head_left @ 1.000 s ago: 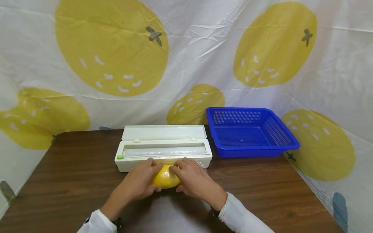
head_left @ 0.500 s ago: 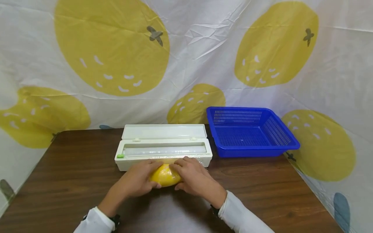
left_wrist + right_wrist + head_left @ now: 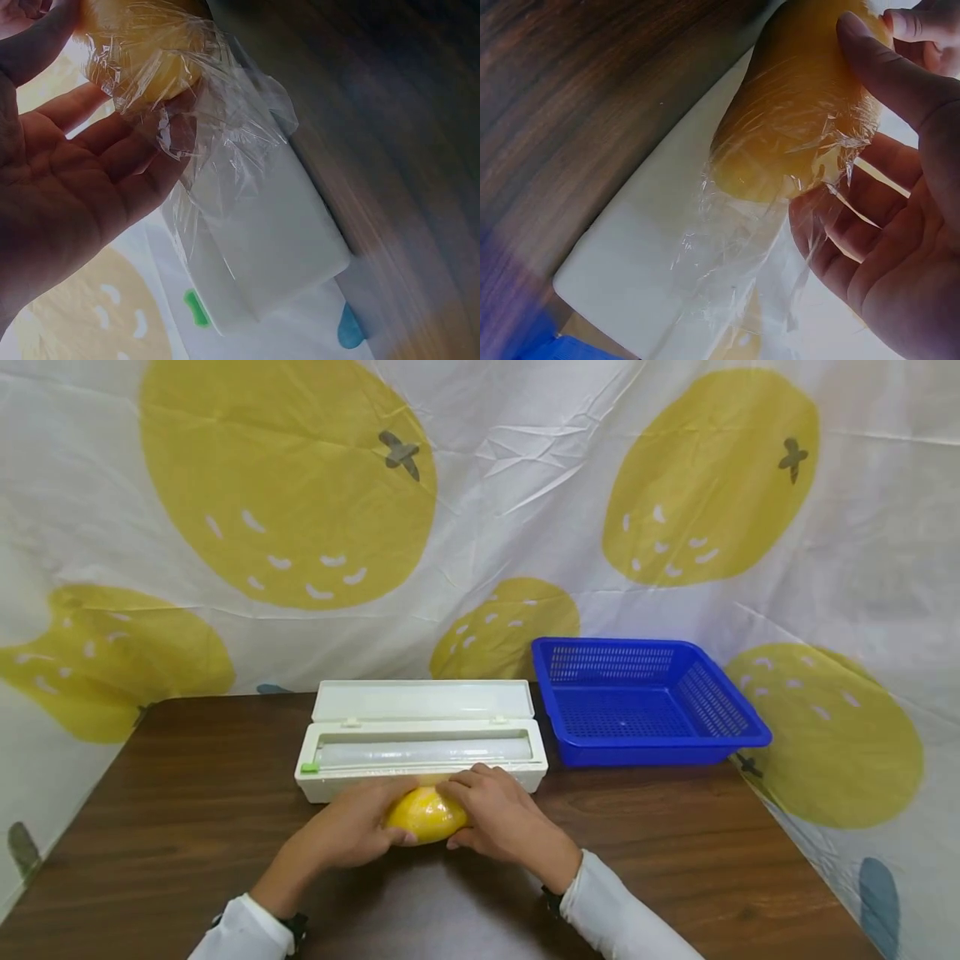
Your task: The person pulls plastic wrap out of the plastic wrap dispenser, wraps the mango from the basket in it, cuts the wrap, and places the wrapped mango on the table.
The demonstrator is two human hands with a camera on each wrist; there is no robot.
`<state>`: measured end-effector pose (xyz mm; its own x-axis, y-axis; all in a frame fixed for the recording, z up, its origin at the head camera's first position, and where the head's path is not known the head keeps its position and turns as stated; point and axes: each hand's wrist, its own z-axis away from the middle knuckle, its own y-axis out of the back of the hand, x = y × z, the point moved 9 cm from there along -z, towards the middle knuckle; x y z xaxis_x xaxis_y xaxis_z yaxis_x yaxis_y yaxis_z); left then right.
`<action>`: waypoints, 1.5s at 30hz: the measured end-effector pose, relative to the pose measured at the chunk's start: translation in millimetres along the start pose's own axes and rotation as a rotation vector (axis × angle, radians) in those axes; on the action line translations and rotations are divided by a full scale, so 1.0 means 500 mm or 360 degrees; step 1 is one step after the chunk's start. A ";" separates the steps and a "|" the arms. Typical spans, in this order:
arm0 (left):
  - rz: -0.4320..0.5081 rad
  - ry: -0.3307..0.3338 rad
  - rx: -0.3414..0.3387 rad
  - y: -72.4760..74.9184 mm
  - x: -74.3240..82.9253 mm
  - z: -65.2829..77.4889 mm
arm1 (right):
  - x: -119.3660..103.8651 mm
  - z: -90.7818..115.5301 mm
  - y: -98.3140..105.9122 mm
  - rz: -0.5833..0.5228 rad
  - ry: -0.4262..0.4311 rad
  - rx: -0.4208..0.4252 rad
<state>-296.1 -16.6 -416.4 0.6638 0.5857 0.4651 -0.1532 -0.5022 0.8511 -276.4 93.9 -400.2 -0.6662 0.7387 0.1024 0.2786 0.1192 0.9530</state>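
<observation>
In the head view a smooth, oblong yellow fruit [image 3: 426, 817] is held in front of the cling film dispenser [image 3: 322, 789]. My left hand [image 3: 351, 827] grips its left side, and my right hand [image 3: 504, 820] grips its right, thumbs on the near side. Clear cling film [image 3: 240, 139] covers the fruit in the left wrist view, with a loose, crumpled end trailing past the fingers over the white dispenser. In the right wrist view more loose film [image 3: 724, 255] spreads from the fruit's end beside the right fingers. The fruit's far side is mostly hidden by the hands.
The dispenser's lid [image 3: 423, 700] stands raised at the back, with a film roll [image 3: 427, 750] inside and a green slider [image 3: 310, 768] at its left end. A blue plastic basket [image 3: 645, 753] stands to the right on the brown wooden table [image 3: 675, 860]. A lemon-print cloth [image 3: 480, 510] hangs behind.
The hands have shifted slightly on the fruit; the left has slid a little to the left, showing more of its yellow surface. The dispenser and basket have stayed put.
</observation>
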 end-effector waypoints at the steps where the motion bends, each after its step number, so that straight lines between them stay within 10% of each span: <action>1: 0.0001 -0.0001 0.0001 -0.001 -0.001 0.000 | 0.000 0.000 -0.001 -0.0003 0.0003 0.0006; 36: 0.0137 0.0059 -0.0017 0.007 0.000 0.002 | 0.016 0.002 -0.010 -0.0269 0.0134 -0.0080; 45: -0.0275 0.0153 0.0131 0.023 0.050 0.010 | 0.023 0.003 -0.008 -0.0341 0.0144 -0.0103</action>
<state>-277.5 -10.9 -396.1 0.6017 0.7235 0.3384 0.0196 -0.4370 0.8993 -284.1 102.8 -403.4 -0.7656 0.6381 -0.0819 0.0812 0.2222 0.9716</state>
